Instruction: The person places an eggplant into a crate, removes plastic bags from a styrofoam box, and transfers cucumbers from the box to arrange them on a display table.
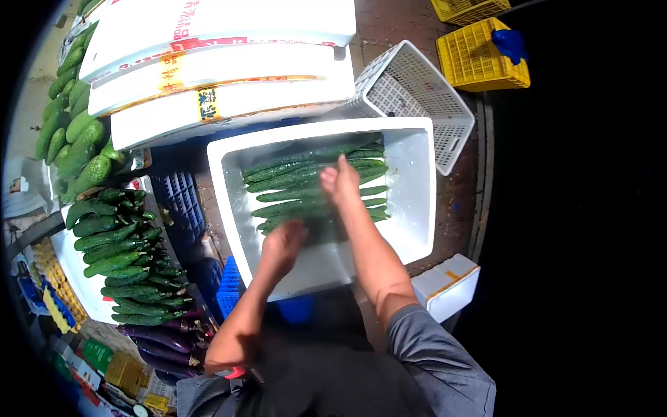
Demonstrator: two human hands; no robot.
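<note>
Creased sleeves [439,347] lead to blurred fingers [328,179], grip unclear, over slender, bumpy cucumbers [281,183] in a foam box [424,201].

Place: produce stall or vegetable shop, by its stock
Display: cucumbers in rows [114,262], purple eggplants [158,338] alongside, green gourds [85,149] heaped beyond
Foam: printed white boxes [243,66]; open foam box [411,201] holding boxed cucumbers [278,184]
Crates: yellow crate [469,59], white crate [411,80], blue crate [179,198]
Ground: brick paving [389,28]
</note>
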